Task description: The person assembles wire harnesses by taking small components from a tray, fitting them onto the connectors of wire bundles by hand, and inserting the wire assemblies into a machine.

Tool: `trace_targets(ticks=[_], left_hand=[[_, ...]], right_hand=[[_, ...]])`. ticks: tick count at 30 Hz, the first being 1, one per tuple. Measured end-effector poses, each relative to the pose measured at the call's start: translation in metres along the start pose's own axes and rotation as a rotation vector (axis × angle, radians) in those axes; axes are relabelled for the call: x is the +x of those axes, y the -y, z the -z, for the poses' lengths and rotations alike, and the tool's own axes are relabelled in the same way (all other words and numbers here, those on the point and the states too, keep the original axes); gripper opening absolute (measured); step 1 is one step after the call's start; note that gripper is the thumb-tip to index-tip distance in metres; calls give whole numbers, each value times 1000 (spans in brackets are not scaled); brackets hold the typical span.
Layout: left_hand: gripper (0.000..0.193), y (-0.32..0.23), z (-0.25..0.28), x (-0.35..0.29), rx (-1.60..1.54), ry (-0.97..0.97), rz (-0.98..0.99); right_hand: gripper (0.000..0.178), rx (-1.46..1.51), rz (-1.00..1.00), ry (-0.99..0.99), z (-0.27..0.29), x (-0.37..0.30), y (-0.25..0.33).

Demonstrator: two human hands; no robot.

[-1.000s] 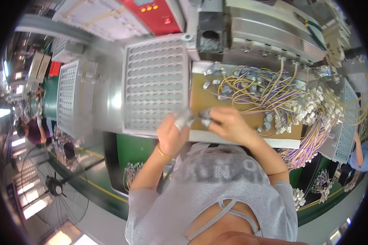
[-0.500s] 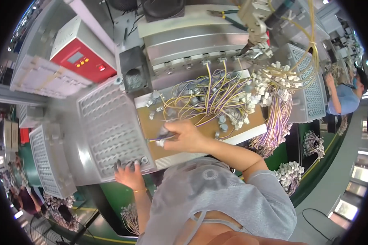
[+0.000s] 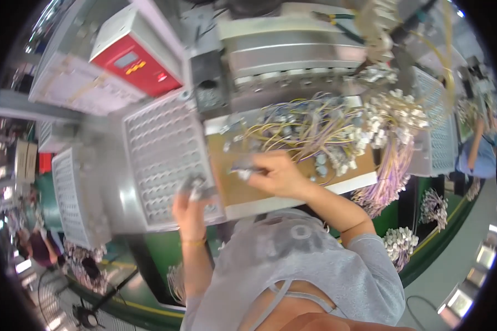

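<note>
My right hand is above the brown board, its thumb and fingers pinched together. A short purple wire, blurred, sticks out leftward from the pinch. Grey coverings show on its fingertips. My left hand is over the lower right part of the grey dimpled tray. Motion smears its grey-covered fingers, so I cannot make out whether they hold anything. Beyond my right hand lies a tangled pile of yellow and purple wires with white connectors and small round grey parts.
A dark box of small parts stands behind the tray. To its left is a red control unit. A metal fixture runs along the back, with pliers above. Bundled wires hang at the right; a person sits beyond.
My left hand has moved up from the tray's lower edge, nearer my right hand. My right hand stays pinched over the board. The whole view has shifted slightly.
</note>
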State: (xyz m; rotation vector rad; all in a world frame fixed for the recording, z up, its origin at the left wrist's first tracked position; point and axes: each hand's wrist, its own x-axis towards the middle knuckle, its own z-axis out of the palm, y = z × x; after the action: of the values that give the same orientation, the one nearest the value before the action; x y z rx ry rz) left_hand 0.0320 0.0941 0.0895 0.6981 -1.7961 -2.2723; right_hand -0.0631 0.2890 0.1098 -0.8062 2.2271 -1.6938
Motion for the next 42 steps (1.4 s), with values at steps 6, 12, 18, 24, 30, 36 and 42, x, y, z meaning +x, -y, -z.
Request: trace_targets(ticks=[6, 12, 18, 24, 30, 36, 42], left_hand=[[38, -12, -41, 6, -136, 310, -2], [36, -18, -44, 3, -117, 324, -7], [36, -23, -49, 0, -80, 394, -146], [24, -18, -57, 5, 44, 329, -305], [21, -15, -62, 15, -460, 291, 161], [34, -18, -62, 17, -507, 488, 168], [39, -16, -64, 21, -499, 449, 116]], right_hand=[[7, 128, -39, -58, 2, 0, 2], [10, 173, -66, -43, 1, 5, 10], [13, 44, 72, -28, 7, 6, 9], [15, -23, 65, 44, 7, 7, 20], [6, 202, -176, -57, -12, 7, 11], [6, 178, -246, 27, 4, 14, 14], [4, 300, -243, -583, 25, 37, -16]])
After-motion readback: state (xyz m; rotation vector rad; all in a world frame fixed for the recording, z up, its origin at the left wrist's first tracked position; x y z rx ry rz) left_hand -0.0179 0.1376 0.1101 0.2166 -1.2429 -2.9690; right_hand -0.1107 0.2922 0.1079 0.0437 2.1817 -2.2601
